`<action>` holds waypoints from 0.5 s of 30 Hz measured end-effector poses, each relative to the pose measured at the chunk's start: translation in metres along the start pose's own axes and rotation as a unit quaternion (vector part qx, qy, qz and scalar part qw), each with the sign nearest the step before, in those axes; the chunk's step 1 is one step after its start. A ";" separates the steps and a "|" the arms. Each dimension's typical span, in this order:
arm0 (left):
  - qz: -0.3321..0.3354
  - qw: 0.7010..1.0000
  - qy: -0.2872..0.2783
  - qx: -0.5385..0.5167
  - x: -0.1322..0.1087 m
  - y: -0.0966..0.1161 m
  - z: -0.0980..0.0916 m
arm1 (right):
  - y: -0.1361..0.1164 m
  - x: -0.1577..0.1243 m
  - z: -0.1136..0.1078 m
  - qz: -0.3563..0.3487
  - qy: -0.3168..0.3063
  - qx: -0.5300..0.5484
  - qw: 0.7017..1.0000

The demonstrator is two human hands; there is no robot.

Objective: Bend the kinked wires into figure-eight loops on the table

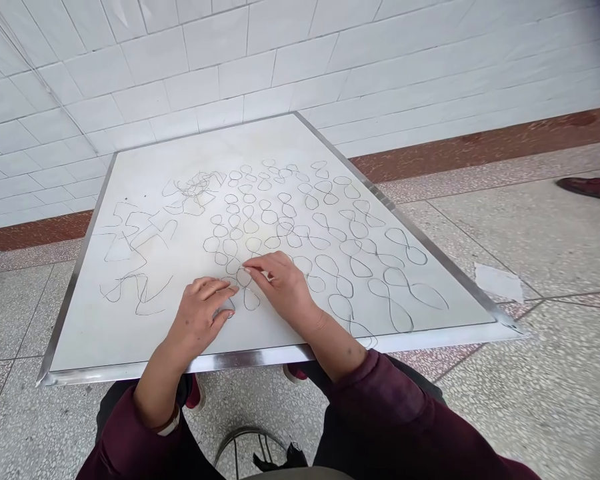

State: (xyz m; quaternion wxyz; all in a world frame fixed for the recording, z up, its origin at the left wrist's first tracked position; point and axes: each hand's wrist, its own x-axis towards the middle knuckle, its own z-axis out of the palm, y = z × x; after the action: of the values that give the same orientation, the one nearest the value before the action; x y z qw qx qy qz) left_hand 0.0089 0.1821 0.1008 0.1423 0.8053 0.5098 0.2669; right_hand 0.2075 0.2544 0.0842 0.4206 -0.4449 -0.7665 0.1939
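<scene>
My right hand (286, 285) is closed in a pinch, thumb and forefinger together on a thin dark wire (251, 307) bent into a figure-eight over the white tabletop (190, 260). Just to its left, my left hand (200, 317) has its thumb and fingers apart, curved around part of another wire loop (223, 308). Whether those fingertips touch that loop I cannot tell. Several more figure-eight wires (334, 276) lie in rough rows ahead and to the right of my hands.
Loose bent wires (139, 291) lie on the table's left, with a tangled wire heap (196, 190) farther back. A metal edge (253, 358) borders the tabletop. Beyond stands a white tiled wall (215, 73). On the right floor are white paper (499, 283) and a person's shoe (591, 187).
</scene>
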 end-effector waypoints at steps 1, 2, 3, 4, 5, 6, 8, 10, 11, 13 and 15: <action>-0.002 1.000 -0.011 0.014 0.000 -0.001 0.002 | 0.000 0.001 -0.001 0.023 0.016 0.011 1.000; -0.007 0.999 -0.020 0.024 0.000 -0.001 0.003 | -0.001 0.002 -0.002 0.043 0.030 0.024 0.998; -0.012 0.999 -0.027 0.031 0.000 -0.002 0.004 | -0.001 0.002 -0.004 0.060 0.040 0.038 0.997; -0.016 0.999 -0.032 0.035 -0.001 -0.002 0.005 | -0.002 0.003 -0.005 0.073 0.047 0.051 0.995; -0.018 0.999 -0.035 0.037 -0.001 -0.002 0.006 | -0.002 0.004 -0.005 0.083 0.048 0.062 0.993; -0.018 0.998 -0.037 0.037 -0.001 -0.003 0.007 | -0.003 0.005 -0.006 0.091 0.048 0.070 0.992; -0.019 0.999 -0.037 0.034 -0.001 -0.002 0.008 | -0.005 0.006 -0.008 0.108 0.049 0.084 0.989; -0.021 0.999 -0.035 0.027 0.000 -0.002 0.010 | -0.007 0.008 -0.010 0.128 0.054 0.098 0.985; -0.023 0.999 -0.031 0.022 0.000 -0.002 0.010 | -0.008 0.008 -0.011 0.140 0.059 0.106 0.983; -0.030 0.999 -0.012 0.006 0.001 -0.001 0.009 | -0.009 0.009 -0.014 0.161 0.070 0.122 0.977; -0.055 0.998 0.033 -0.021 0.000 -0.001 0.004 | -0.012 0.010 -0.016 0.172 0.084 0.138 0.972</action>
State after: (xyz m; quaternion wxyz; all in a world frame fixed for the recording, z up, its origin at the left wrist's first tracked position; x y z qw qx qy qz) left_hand 0.0110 0.1827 0.0970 0.1568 0.7638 0.5517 0.2960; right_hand 0.2126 0.2552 0.1059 0.5013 -0.5225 -0.6059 0.3296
